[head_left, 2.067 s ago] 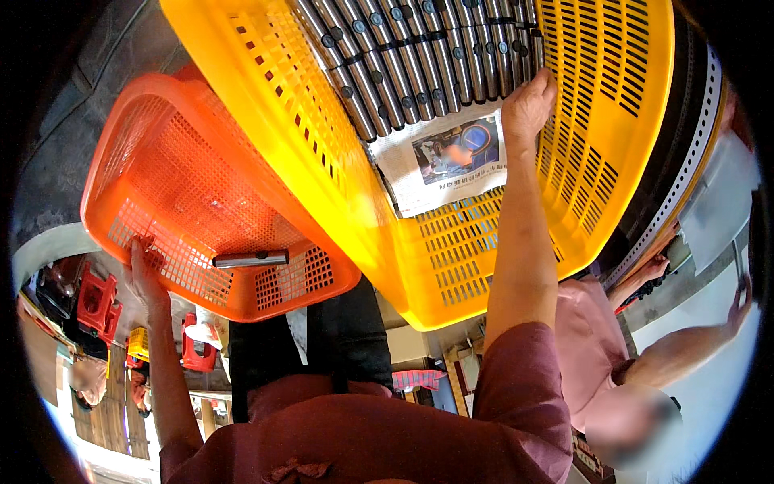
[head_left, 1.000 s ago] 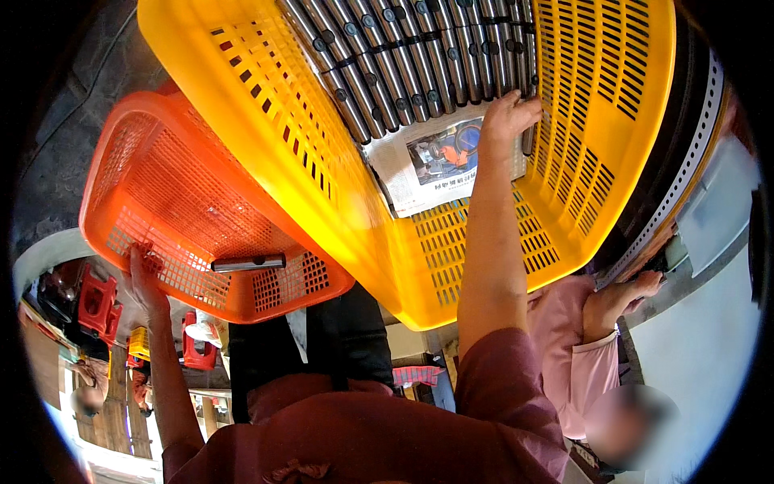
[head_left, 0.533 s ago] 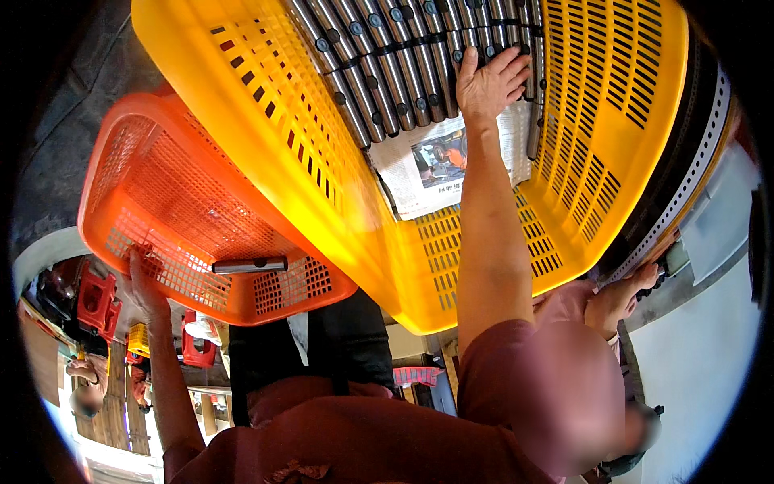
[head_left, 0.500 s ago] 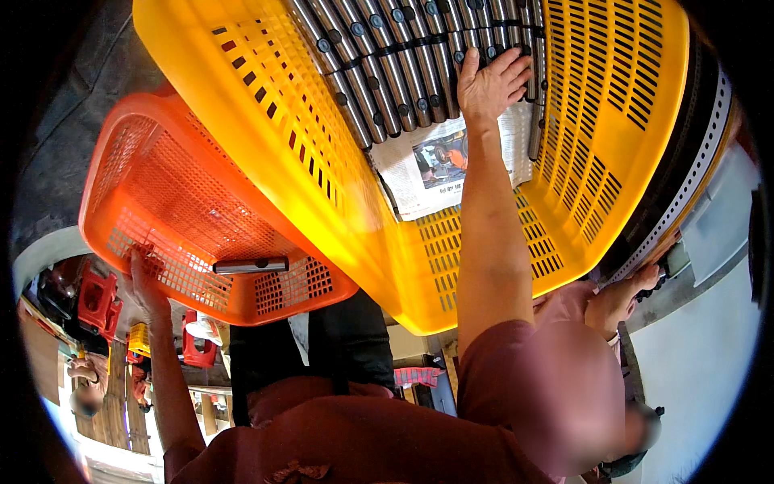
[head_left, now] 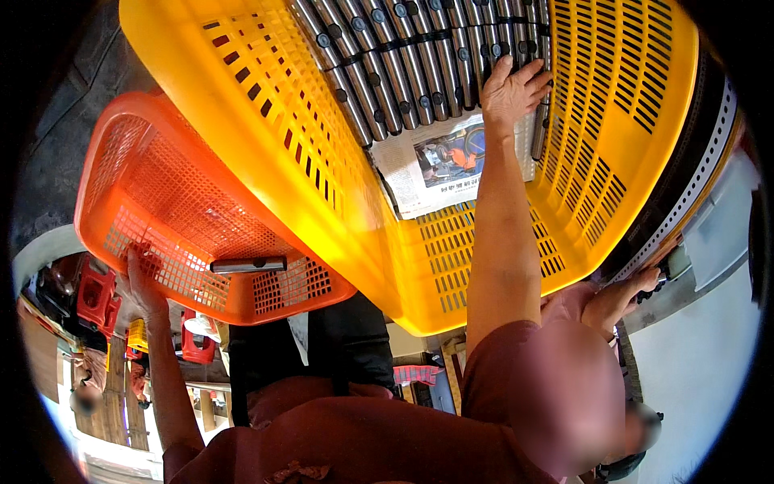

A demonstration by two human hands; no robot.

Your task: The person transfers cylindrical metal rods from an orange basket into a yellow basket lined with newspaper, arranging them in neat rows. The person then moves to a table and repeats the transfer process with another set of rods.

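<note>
In the yellow basket (head_left: 355, 250), shiny metal rods (head_left: 407, 85) with dark round spots lie side by side in two rows. My right hand (head_left: 516, 101) rests at the right end of the nearer row, its fingers spread over the rod ends. A sheet of newspaper (head_left: 395, 165) shows beneath the rods and beside my wrist. To the left is a smaller orange basket (head_left: 181, 173), with one metal rod (head_left: 248, 264) lying near its close side. My left hand (head_left: 145, 290) grips that basket's near left edge; its fingers are partly hidden by the mesh.
Another person's hand (head_left: 645, 280) shows at the right, beyond the yellow basket. A perforated metal strip (head_left: 685, 206) runs along that side. Red stools (head_left: 97, 294) stand at the lower left, and more people are farther back.
My right hand has shifted a little to the right along the rods, uncovering more of the newspaper picture. My left hand stays at the orange basket, which appears slightly shifted left.
</note>
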